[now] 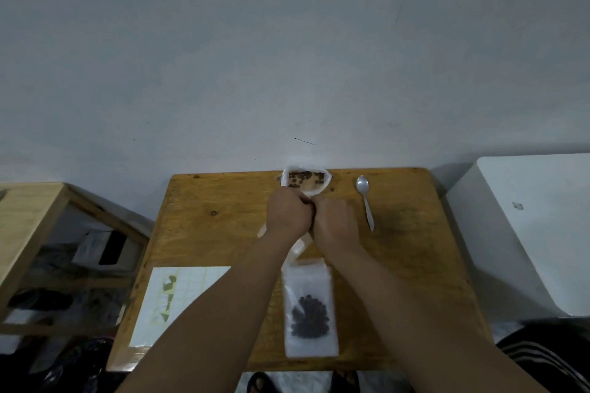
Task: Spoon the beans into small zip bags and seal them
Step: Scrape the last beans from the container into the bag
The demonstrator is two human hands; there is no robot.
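A small clear zip bag (306,182) with a few dark beans in it lies at the far edge of the wooden table (223,226). My left hand (287,212) and my right hand (335,220) are side by side, both pinched on its near edge. A second zip bag (309,309) holding a dark heap of beans lies flat near the table's front edge, between my forearms. More white plastic (300,247) shows under my wrists. A metal spoon (366,201) rests on the table to the right of my right hand, bowl away from me.
A white sheet with green marks (172,303) lies at the table's front left. A wooden shelf (35,233) with dark items stands to the left, and a white box-like unit (526,233) to the right. A grey wall rises behind the table.
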